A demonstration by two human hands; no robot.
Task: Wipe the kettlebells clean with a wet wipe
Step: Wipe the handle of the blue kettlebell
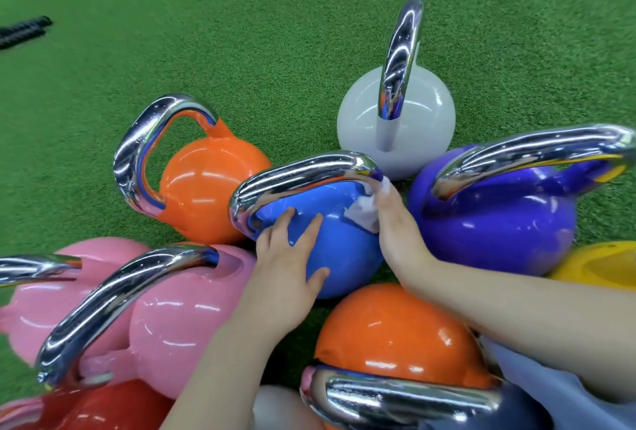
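Both forearms reach in from the near edge. Left hand (287, 257) lies flat, fingers spread, steadying the blue kettlebell (330, 240) among its coloured neighbours on green turf (241, 33). Right hand (395, 223) pinches the wet wipe (361, 214) against the bell beneath its chrome handle (303, 175). Best to keep bracing and work around the handle base.

Blue kettlebell (340, 257), white wet wipe (361, 214), orange kettlebell (210, 185), purple kettlebell (499, 223), pink kettlebell (186, 319), green turf (241, 33)
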